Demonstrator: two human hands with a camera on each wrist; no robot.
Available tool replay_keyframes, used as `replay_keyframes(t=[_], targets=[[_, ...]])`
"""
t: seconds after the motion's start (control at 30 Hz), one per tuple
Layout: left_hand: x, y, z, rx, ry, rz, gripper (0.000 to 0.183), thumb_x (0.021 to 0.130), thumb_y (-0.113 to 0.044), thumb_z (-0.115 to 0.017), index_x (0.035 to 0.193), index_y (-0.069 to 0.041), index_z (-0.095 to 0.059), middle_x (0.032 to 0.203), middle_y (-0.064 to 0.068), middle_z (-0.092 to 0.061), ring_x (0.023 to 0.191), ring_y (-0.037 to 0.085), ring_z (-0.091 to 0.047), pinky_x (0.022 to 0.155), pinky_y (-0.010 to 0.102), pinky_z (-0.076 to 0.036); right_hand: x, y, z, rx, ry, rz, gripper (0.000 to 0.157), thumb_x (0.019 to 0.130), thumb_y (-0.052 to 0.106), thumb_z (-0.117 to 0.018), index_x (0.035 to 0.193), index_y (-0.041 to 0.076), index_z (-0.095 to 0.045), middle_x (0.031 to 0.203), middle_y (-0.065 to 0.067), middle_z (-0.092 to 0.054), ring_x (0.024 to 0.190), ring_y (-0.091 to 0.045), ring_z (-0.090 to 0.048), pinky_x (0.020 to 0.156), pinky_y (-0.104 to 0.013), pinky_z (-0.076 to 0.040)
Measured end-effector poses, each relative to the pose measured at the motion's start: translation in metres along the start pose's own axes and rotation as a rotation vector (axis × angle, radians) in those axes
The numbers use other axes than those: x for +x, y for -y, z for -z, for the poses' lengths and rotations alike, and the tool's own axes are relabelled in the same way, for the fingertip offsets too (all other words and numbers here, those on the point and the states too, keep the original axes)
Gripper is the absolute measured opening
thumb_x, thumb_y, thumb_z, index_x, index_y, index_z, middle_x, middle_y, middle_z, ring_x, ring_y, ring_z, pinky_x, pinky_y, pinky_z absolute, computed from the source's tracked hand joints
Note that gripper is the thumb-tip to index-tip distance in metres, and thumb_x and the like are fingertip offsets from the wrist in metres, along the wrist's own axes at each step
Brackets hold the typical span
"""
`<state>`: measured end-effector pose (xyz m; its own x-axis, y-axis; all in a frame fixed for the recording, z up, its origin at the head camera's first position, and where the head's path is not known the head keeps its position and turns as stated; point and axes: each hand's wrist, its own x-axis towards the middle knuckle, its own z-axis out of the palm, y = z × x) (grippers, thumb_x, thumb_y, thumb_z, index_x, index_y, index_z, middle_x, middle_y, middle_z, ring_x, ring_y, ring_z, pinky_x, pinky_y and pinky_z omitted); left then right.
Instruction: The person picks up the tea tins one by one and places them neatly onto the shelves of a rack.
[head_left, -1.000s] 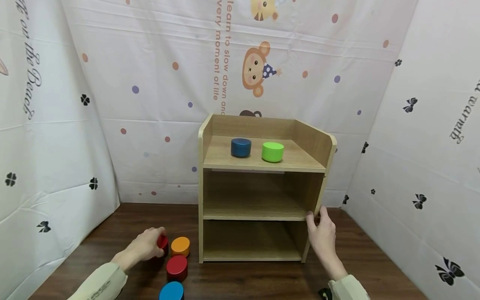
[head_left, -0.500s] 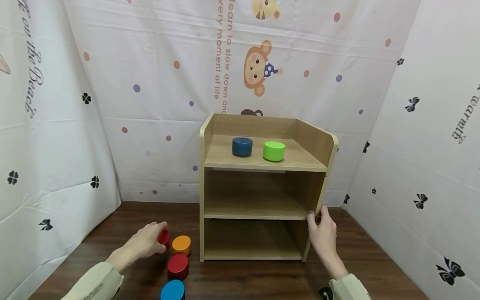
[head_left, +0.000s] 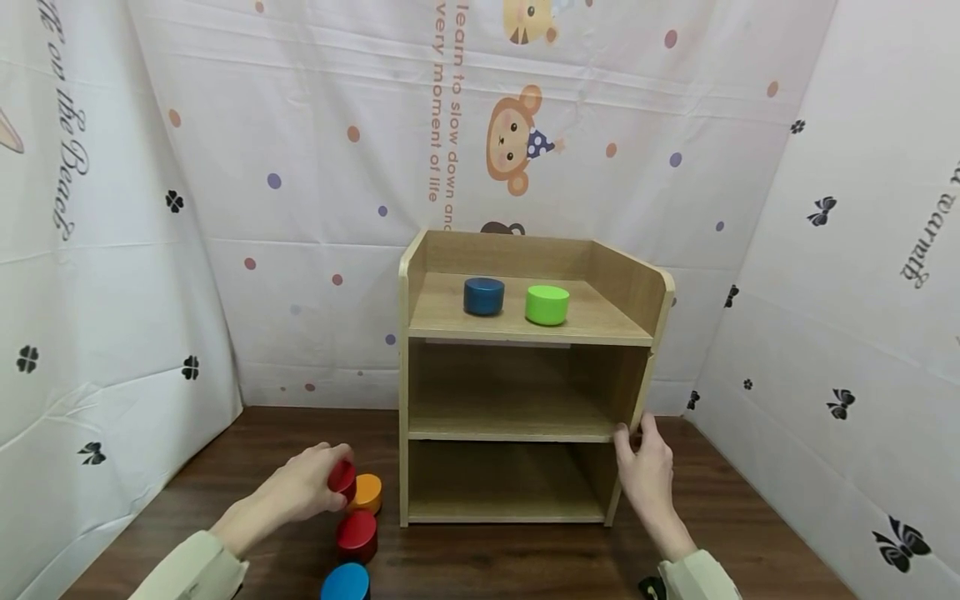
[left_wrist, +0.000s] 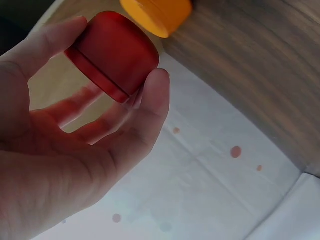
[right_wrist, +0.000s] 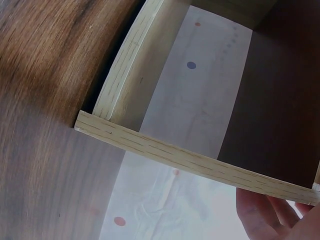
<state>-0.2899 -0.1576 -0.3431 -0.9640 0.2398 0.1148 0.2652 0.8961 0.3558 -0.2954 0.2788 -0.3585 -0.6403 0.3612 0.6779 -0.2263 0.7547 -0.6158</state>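
Pinching red cylinder point(head_left: 342, 480) in left hand point(head_left: 300, 486), outside left edge of shelf unit point(head_left: 510, 408) — holding its right edge with right hand point(head_left: 648, 475).

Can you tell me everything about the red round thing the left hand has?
The red tin is short and round, with smooth sides and a thin groove near one end, like a lid's edge. It looks like metal. The left hand pinches it, seemingly above the table, to the left of the shelf. In the head view it partly hides the orange tin; whether they touch, I can't tell.
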Motion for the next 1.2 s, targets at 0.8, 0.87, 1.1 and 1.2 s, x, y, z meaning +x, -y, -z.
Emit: replay_keyframes(t=[0.8,0.87,1.1,1.2], targets=[[-0.019,-0.056,-0.002,0.017,-0.043,-0.213,0.044,0.064,-0.013,-0.081,0.103,-0.019,-0.061,0.087,-0.001,-0.054,0.073,0.017,-0.052,0.055,0.036,-0.042,0.000,0.001,0.002,0.015,0.012,-0.012,0.011,0.095,0.015,-0.051,0.101,0.006,-0.056,0.071,-0.010,-0.055,0.053,-0.008,-0.040,0.048,-0.027,-0.033],[-0.019,-0.058,-0.001,0.004,-0.027,-0.223,0.045,0.064,-0.013,-0.080,0.105,-0.018,-0.061,0.088,-0.001,-0.054,0.073,0.017,-0.052,0.055,0.036,-0.043,-0.001,0.002,0.002,0.015,0.015,-0.015,0.011,0.095,0.015,-0.051,0.100,0.006,-0.056,0.070,-0.010,-0.054,0.052,-0.008,-0.039,0.047,-0.027,-0.032],[-0.020,-0.067,0.004,-0.045,0.020,-0.236,0.044,0.066,-0.013,-0.080,0.106,-0.018,-0.061,0.090,0.000,-0.055,0.072,0.016,-0.053,0.055,0.035,-0.044,-0.001,0.002,0.002,0.023,0.022,-0.017,0.012,0.096,0.015,-0.050,0.101,0.006,-0.056,0.071,-0.011,-0.054,0.052,-0.008,-0.039,0.047,-0.027,-0.032],[-0.020,-0.072,0.007,-0.062,0.034,-0.228,0.044,0.067,-0.013,-0.080,0.107,-0.018,-0.061,0.092,0.000,-0.055,0.074,0.016,-0.054,0.056,0.035,-0.046,0.000,0.002,0.002,0.024,0.018,-0.014,0.012,0.095,0.015,-0.050,0.102,0.005,-0.056,0.071,-0.011,-0.054,0.052,-0.008,-0.039,0.047,-0.027,-0.032]])
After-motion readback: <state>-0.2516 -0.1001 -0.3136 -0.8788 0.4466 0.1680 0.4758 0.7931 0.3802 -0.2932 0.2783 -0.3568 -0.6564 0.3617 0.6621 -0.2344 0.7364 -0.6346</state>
